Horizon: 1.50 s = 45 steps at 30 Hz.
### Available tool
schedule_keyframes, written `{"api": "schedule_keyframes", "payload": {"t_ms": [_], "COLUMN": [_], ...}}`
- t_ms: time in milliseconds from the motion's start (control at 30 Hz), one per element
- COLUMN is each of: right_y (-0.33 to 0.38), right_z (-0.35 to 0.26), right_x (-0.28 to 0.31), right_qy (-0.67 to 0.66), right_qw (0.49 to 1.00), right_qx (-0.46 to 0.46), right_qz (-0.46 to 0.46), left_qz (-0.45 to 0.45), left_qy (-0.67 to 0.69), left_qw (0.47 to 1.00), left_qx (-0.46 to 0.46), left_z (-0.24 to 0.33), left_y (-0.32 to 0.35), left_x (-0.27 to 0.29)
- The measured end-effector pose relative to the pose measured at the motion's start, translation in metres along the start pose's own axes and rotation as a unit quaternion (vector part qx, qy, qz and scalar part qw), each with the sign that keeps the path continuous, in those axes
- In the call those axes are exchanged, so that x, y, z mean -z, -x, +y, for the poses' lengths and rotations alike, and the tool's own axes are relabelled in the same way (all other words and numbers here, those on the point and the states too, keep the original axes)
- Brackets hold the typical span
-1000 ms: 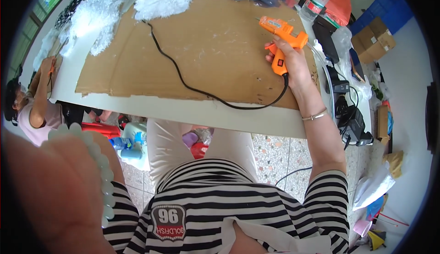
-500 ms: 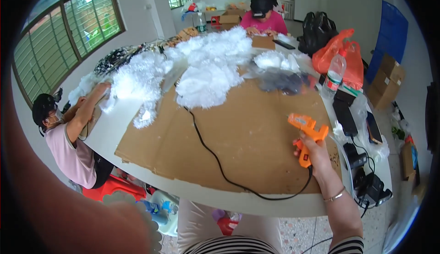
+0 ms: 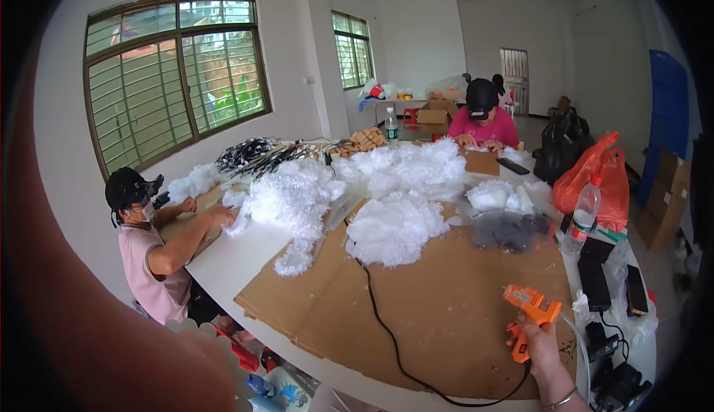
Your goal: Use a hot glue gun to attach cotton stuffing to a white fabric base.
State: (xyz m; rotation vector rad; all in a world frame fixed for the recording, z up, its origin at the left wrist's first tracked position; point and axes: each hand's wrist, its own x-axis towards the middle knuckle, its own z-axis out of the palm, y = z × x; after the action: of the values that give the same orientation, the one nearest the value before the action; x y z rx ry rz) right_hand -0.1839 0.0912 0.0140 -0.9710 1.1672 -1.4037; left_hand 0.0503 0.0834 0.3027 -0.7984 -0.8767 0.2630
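right hand (image 3: 537, 349): fingers wrapped tight round handle of orange glue gun (image 3: 529, 311), low right on the cardboard (image 3: 446, 300)
left hand: big blur at left edge, grip can't be told
cord (image 3: 394, 338): black, runs from gun back across cardboard
surface: white table (image 3: 238, 252), brown cardboard on top, white fluffy piles (image 3: 394, 226)
room: white walls, barred windows (image 3: 175, 70), ceiling fan
containers: open cardboard box (image 3: 435, 114) on far table, contents unclear; orange plastic bag (image 3: 599, 178)
count: 2 other people seated, 2 plastic bottles
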Motion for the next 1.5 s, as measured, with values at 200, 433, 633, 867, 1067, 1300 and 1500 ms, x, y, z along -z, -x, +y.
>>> {"api": "schedule_keyframes", "payload": {"t_ms": [200,433,633,867,1067,1300,1500], "right_y": [-0.011,-0.019,-0.002,-0.004,-0.009,-0.012,-0.010], "right_z": [0.004,0.003,0.007,0.006,0.003,0.004,0.002], "right_x": [-0.015,-0.014,-0.004,-0.003,-0.006,-0.004,-0.012], "right_qy": [0.005,0.037,0.044,0.036,0.027,0.028,0.043], "right_qw": [1.000,0.999,0.999,0.999,1.000,0.999,0.999], "right_qx": [0.029,0.028,0.027,0.013,0.004,-0.008,-0.010], "right_qz": [0.004,-0.017,-0.005,-0.009,-0.013,-0.014,-0.009], "left_qz": [0.057,0.081,-0.124,-0.221,-0.208,-0.186,-0.356], "left_qy": [-0.090,-0.214,-0.289,-0.333,-0.393,-0.590,-0.647], "left_qw": [0.994,0.973,0.927,0.649,0.562,0.483,0.410], "left_qx": [0.027,0.023,0.205,0.647,0.697,0.620,0.536], "left_z": [0.052,0.130,0.194,0.184,0.138,0.103,0.088], "left_y": [0.018,-0.004,0.004,0.115,0.144,0.158,0.158], "left_x": [0.027,0.031,0.075,0.144,0.221,0.314,0.326]}}
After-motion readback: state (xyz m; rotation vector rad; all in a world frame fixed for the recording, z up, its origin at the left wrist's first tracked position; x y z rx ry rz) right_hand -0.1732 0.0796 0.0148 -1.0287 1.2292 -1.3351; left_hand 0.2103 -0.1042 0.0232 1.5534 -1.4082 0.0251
